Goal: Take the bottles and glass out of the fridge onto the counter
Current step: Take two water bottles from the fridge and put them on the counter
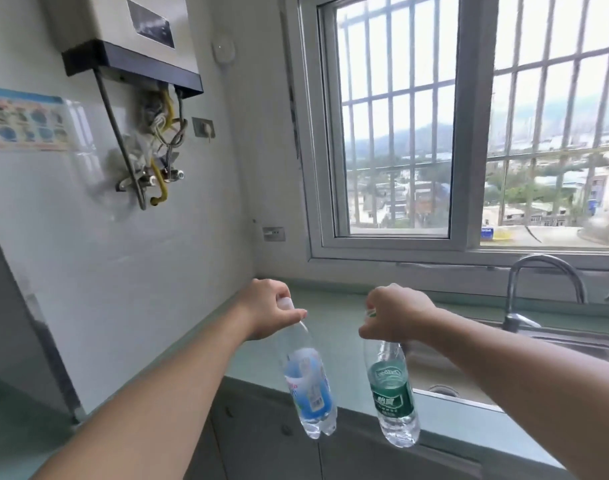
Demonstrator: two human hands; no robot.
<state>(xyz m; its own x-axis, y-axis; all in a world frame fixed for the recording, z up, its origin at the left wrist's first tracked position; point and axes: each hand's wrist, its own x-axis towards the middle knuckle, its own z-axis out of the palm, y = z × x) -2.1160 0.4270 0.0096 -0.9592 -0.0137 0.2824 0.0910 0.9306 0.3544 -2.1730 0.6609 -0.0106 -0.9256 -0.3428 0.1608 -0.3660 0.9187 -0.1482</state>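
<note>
My left hand [268,308] grips the neck of a clear bottle with a blue label [308,386], which hangs down in the air in front of the counter edge. My right hand [396,317] holds a clear bottle with a green label [393,393] by its neck and green cap, also hanging upright. Both bottles dangle side by side, apart from each other, their bases below the level of the pale green counter [330,337]. No glass and no fridge are in view.
A steel sink [573,344] with a curved tap [542,289] is set in the counter at the right. A barred window [469,126] runs along the back wall. A water heater with pipes [140,64] hangs on the left wall. Grey cabinet doors [268,441] are below.
</note>
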